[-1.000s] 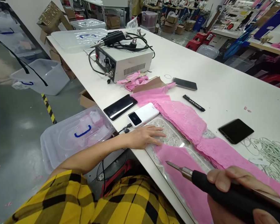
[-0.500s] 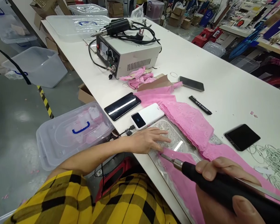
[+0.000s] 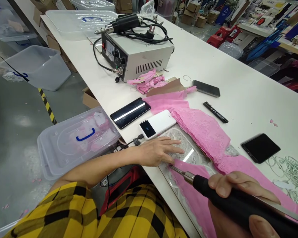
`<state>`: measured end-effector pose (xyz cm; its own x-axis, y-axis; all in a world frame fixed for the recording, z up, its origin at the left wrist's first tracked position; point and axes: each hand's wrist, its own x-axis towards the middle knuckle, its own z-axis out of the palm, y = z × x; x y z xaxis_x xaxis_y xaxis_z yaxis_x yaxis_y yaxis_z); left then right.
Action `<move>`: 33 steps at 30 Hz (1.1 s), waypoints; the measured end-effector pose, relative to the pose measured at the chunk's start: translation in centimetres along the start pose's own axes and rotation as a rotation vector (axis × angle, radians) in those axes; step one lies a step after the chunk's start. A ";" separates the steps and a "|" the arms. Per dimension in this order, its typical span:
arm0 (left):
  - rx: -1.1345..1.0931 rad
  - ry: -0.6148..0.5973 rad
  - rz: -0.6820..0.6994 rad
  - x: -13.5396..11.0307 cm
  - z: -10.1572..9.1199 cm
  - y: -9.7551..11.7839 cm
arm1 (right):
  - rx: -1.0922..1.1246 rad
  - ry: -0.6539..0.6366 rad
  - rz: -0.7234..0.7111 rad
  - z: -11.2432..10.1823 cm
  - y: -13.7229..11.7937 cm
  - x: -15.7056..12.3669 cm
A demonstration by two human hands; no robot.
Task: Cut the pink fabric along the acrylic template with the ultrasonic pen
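Note:
My left hand (image 3: 159,151) lies flat with fingers spread on the left end of a clear glass plate (image 3: 186,152), pressing the edge of a pink lace strip (image 3: 203,132) that runs across the white table (image 3: 238,82). My right hand (image 3: 238,205) is wrapped round the black handle of a hot cutting tool (image 3: 213,190). Its thin metal tip (image 3: 175,169) touches the lace end just below my left fingertips.
A grey control box (image 3: 139,54) with a second black tool and cables on top stands at the back. Three dark phones (image 3: 130,112) (image 3: 205,88) (image 3: 260,147), a white power bank (image 3: 157,124), a black pen (image 3: 215,112) and white cord (image 3: 293,168) lie around. Clear lidded bins (image 3: 76,140) sit left, off the table.
The tool in my right hand has moved left, bringing its tip from mid-lace to the lace end by my left fingers. My left hand has stayed on the plate.

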<state>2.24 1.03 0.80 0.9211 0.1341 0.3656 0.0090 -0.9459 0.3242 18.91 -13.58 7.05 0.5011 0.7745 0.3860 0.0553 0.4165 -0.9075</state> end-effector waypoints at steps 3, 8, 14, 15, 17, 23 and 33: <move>0.007 -0.006 0.000 0.0 0.0 0.0 | -0.028 -0.022 -0.026 -0.1 0.1 0.2; -0.006 0.008 0.004 0.0 0.0 0.0 | -0.021 -0.098 -0.061 -0.1 0.4 0.6; -0.036 0.015 -0.010 -0.1 0.2 -0.1 | -0.018 0.019 -0.063 -0.4 0.2 0.5; -0.041 0.021 -0.010 -0.2 0.3 -0.1 | -0.025 0.049 -0.064 -0.5 0.2 0.5; -0.051 0.037 -0.007 -0.3 0.4 -0.1 | -0.054 0.094 -0.072 -0.9 0.4 0.7; -0.029 0.071 0.010 -0.4 0.6 -0.2 | -0.040 0.088 -0.102 -1.0 1.1 1.7; -0.007 0.071 0.019 -0.3 0.4 -0.1 | -0.033 0.104 -0.105 -0.7 1.5 1.7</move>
<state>2.09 0.93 0.31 0.8912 0.1373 0.4324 -0.0110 -0.9463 0.3230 20.43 -11.93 6.26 0.5775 0.6737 0.4611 0.1397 0.4750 -0.8688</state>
